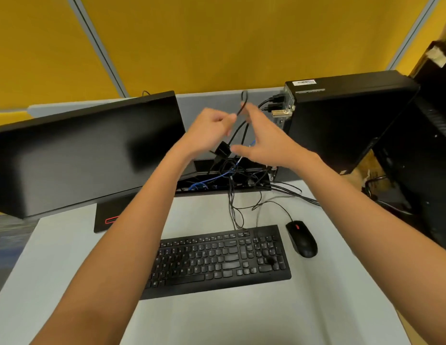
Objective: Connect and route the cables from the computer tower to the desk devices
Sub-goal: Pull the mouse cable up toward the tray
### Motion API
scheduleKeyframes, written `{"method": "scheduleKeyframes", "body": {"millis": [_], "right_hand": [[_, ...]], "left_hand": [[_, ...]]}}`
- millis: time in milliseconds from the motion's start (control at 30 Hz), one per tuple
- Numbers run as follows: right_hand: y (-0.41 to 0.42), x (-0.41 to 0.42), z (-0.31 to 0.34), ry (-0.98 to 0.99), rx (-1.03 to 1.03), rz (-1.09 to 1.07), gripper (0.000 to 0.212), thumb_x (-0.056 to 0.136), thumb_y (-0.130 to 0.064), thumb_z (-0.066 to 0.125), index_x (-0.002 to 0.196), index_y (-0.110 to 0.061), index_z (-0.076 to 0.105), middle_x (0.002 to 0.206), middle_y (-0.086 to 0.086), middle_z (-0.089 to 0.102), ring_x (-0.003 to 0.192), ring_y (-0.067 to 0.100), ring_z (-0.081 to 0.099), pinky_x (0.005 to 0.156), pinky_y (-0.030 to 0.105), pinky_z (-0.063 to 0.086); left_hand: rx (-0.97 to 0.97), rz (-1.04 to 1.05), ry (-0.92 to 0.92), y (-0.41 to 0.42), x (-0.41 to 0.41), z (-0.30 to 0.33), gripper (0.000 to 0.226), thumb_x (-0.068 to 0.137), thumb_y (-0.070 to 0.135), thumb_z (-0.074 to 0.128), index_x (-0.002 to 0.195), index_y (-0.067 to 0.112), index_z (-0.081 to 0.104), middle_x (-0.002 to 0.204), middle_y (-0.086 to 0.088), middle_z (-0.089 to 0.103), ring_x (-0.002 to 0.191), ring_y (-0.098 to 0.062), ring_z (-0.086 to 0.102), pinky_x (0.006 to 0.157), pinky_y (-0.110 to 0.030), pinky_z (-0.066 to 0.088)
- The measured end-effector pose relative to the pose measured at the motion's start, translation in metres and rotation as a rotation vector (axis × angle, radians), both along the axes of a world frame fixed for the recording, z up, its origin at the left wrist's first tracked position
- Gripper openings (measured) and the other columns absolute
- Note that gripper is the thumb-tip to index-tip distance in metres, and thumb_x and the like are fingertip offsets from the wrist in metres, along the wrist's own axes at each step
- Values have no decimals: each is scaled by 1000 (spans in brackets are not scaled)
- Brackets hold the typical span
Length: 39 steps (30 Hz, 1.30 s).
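Observation:
Both my hands are raised behind the desk, between the monitor [87, 150] and the black computer tower [341, 120]. My left hand [207, 131] pinches a thin black cable [242, 103] that loops upward above my fingers. My right hand [264, 141] is beside it with spread fingers, touching the same bundle of black cables; whether it grips one is unclear. A black plug block [222, 150] hangs below my left hand. Several cables are plugged into the tower's rear ports [279, 104]. A keyboard [217, 260] and mouse [301, 239] lie on the desk.
A cable tray [224, 180] at the desk's back edge holds tangled black and blue wires. Thin cords run from it to the keyboard and mouse. The monitor's base [110, 215] stands at left. Yellow partition panels rise behind. Dark equipment stands at far right.

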State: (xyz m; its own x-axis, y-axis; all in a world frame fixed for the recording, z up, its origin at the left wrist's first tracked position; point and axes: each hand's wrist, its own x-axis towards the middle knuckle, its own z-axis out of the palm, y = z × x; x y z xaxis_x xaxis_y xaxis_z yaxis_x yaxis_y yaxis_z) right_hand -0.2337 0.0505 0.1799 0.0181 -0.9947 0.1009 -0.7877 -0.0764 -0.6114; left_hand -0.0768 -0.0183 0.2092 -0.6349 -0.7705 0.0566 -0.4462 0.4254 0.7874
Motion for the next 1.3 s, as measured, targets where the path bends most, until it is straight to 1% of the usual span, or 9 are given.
{"method": "scheduleKeyframes", "body": {"millis": [233, 367, 500, 700, 867, 1000, 1133, 1233, 1300], "right_hand": [[-5, 10, 27, 269, -575, -440, 51, 77, -34, 70, 110, -6, 45, 112, 10, 44, 96, 23, 43, 77, 30, 37], [-7, 6, 24, 120, -325, 20, 19, 88, -7, 52, 107, -9, 51, 95, 1, 59, 87, 21, 56, 70, 32, 36], [5, -35, 16, 141, -299, -111, 15, 98, -13, 41, 91, -16, 55, 62, -14, 47, 59, 18, 44, 58, 32, 30], [18, -99, -7, -53, -308, -518, 21, 96, -24, 35, 81, -22, 49, 69, 5, 54, 69, 31, 53, 69, 43, 43], [16, -67, -32, -117, -38, -367, 8, 96, -22, 48, 104, -20, 47, 77, -1, 57, 68, 15, 56, 67, 33, 43], [3, -31, -41, -192, 118, -270, 72, 87, -19, 65, 144, -19, 22, 134, 11, 41, 119, 22, 47, 101, 40, 40], [-2, -8, -19, -101, -306, -540, 81, 79, -9, 70, 146, -10, 24, 144, 12, 29, 126, 27, 44, 106, 42, 39], [-8, -2, -9, 241, -327, -164, 66, 79, -16, 68, 139, -13, 38, 139, 9, 43, 131, 27, 40, 109, 45, 34], [-7, 0, -6, 151, -190, 69, 25, 88, -16, 59, 112, -15, 54, 103, 4, 62, 97, 23, 58, 85, 45, 48]], "left_hand": [[-183, -56, -205, -7, -7, 56, 40, 96, 29, 53, 60, 14, 63, 34, 10, 36, 32, -6, 29, 37, -17, 23], [-124, -131, -219, -2, -18, 51, 30, 88, 17, 59, 60, 9, 64, 34, 9, 38, 35, -7, 28, 43, -20, 23], [8, -119, -44, -16, 13, 45, 31, 92, 30, 62, 72, 6, 63, 50, 5, 32, 44, -7, 25, 45, -18, 21], [201, 30, 285, -38, 59, 22, 32, 97, 31, 53, 69, 15, 53, 53, 5, 26, 46, -9, 16, 41, -17, 16], [356, 215, 523, -27, 28, 14, 32, 99, 31, 50, 69, 18, 51, 44, 11, 26, 41, -9, 14, 42, -24, 11], [163, 223, 233, -14, -1, 0, 37, 98, 31, 52, 64, 15, 56, 45, 9, 34, 40, -7, 28, 43, -19, 27], [138, 229, 116, -9, -9, -17, 41, 96, 29, 56, 58, 14, 59, 48, -1, 45, 44, -5, 35, 48, -5, 33], [205, 120, 87, -4, -13, -16, 38, 94, 29, 58, 59, 13, 61, 54, -7, 53, 50, -12, 38, 51, -19, 32], [235, -11, 80, 0, -14, -11, 31, 92, 22, 60, 66, 8, 64, 52, 3, 55, 53, -17, 37, 54, -20, 33]]}}
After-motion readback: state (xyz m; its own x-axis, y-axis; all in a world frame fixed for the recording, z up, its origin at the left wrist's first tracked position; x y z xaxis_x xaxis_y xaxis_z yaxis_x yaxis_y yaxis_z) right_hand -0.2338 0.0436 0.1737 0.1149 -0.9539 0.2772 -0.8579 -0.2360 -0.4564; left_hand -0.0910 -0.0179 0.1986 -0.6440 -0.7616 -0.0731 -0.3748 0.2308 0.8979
